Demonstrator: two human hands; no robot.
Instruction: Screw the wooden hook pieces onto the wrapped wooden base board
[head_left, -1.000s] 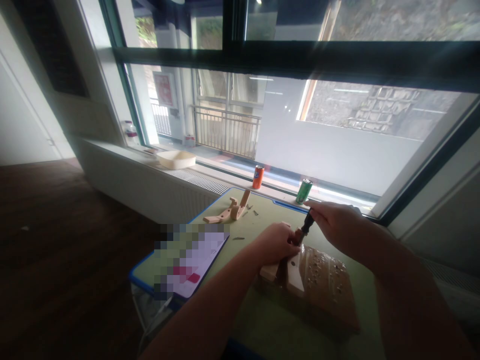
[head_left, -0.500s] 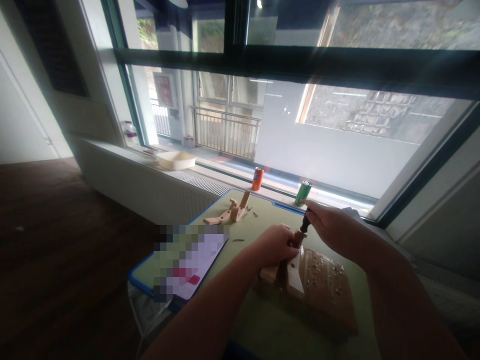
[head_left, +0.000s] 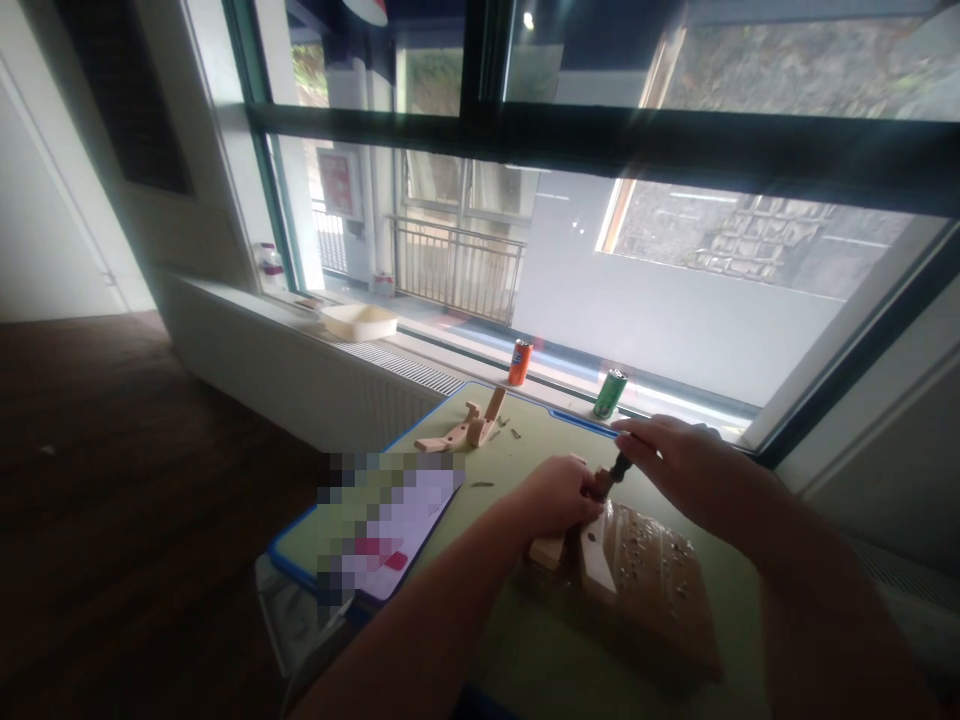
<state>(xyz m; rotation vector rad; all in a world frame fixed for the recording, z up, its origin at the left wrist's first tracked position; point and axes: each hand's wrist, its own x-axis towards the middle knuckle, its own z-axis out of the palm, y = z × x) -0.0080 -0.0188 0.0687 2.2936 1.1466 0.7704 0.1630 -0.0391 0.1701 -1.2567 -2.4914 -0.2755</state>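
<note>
My left hand point(head_left: 556, 496) is closed over the top of a pale wooden assembly point(head_left: 574, 552) standing on the green table point(head_left: 525, 640). My right hand point(head_left: 679, 463) grips the black handle of a small screwdriver point(head_left: 616, 467), whose tip points down into the wood just beside my left fingers. A brown curved wooden panel point(head_left: 652, 585) with several small screws scattered on it lies against the assembly, to its right.
More joined wooden pieces point(head_left: 465, 430) and loose screws lie at the table's far left. An orange can point(head_left: 518, 361) and a green can point(head_left: 610, 393) stand on the window sill. A blurred paper sheet point(head_left: 382, 525) covers the table's left edge. A shallow tray point(head_left: 358, 320) sits farther along the sill.
The view has shifted slightly. My right hand has sunk a little with the screwdriver. My left hand keeps its hold on the wood.
</note>
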